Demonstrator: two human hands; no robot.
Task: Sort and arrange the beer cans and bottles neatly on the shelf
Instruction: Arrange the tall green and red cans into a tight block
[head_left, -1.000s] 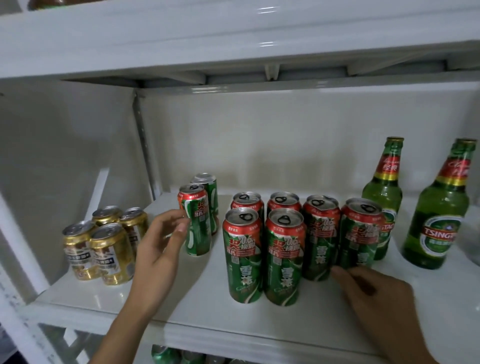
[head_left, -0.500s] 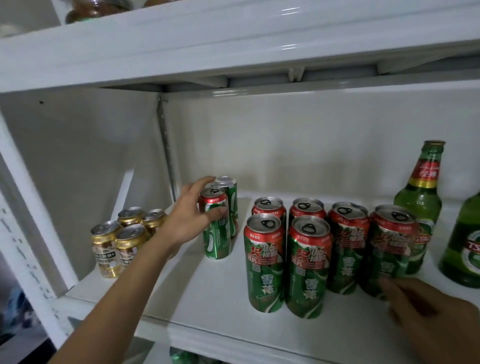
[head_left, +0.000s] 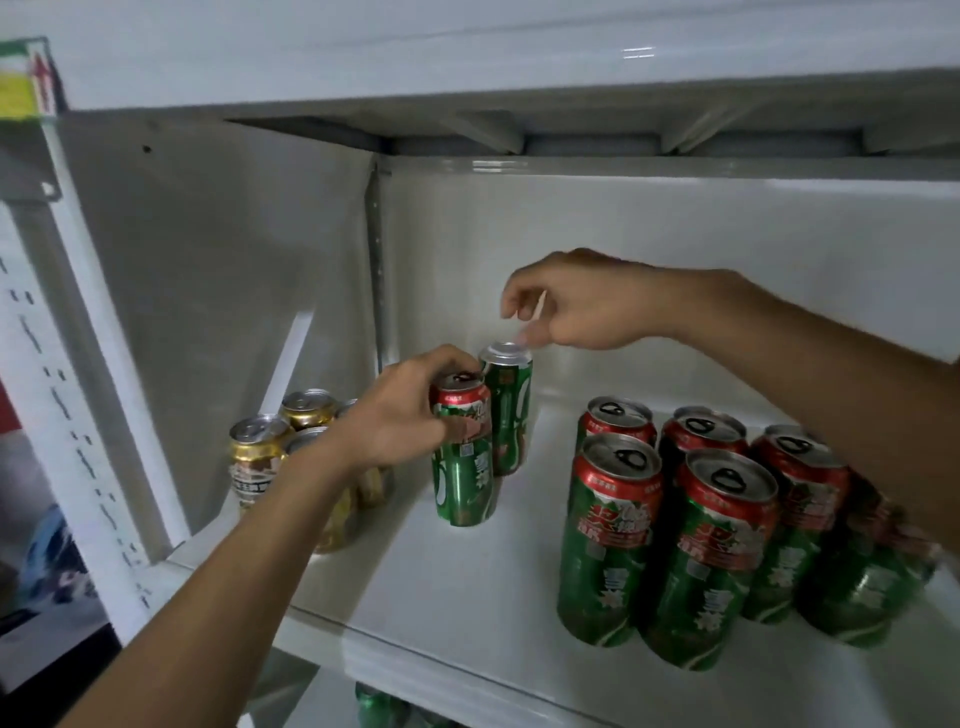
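Inspector: Cans first. Two green ones stand apart on the shelf (head_left: 467, 597), between the gold cans and the main green block. The left hand (head_left: 400, 421) grasps the front can (head_left: 462, 467) round its upper body, fingers over the rim. The right hand (head_left: 582, 306) hovers just above the rear can (head_left: 506, 410), fingers curled as if to pinch its top; I cannot tell that it touches, and it holds nothing I can see.

Clerk: How will they handle?

Inspector: My judgement: thin metal walls, stiff enough if sealed and full (the tabs look unopened), fairly heavy for their width, smooth and somewhat slippery. Tall and narrow, so they may tip if pushed high up. Best taken round the middle of the body, or slid along upright from low down.

Clerk: Counts?

Inspector: Green cans: two in the loose pair, and at least six in the block of green cans (head_left: 727, 519) at right, the last partly hidden behind the right forearm. Gold cans (head_left: 254, 457): four tops show, one nearly covered by the left wrist. Bottles: none in view now.
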